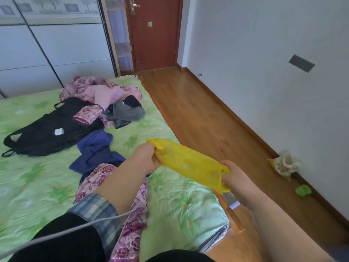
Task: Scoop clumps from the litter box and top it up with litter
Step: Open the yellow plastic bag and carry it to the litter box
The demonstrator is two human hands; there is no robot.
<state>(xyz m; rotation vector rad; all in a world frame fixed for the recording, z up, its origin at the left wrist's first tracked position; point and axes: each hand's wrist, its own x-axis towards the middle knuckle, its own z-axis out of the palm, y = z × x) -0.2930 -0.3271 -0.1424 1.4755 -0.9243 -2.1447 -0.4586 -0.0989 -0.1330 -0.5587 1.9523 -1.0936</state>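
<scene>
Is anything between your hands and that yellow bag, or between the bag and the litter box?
Nothing between them: the left hand and the right hand each grip one end of the yellow bag, held above the edge of the bed. No litter box is in view, so the way there cannot be judged.

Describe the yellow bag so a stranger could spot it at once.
Find the bed with the light green floral cover and follow its right edge, beside the brown wooden floor. There the left hand and right hand each grip one end of a thin, crumpled yellow plastic bag. Unlike the black, blue and pink clothes on the bed, it is held in the air.
</scene>
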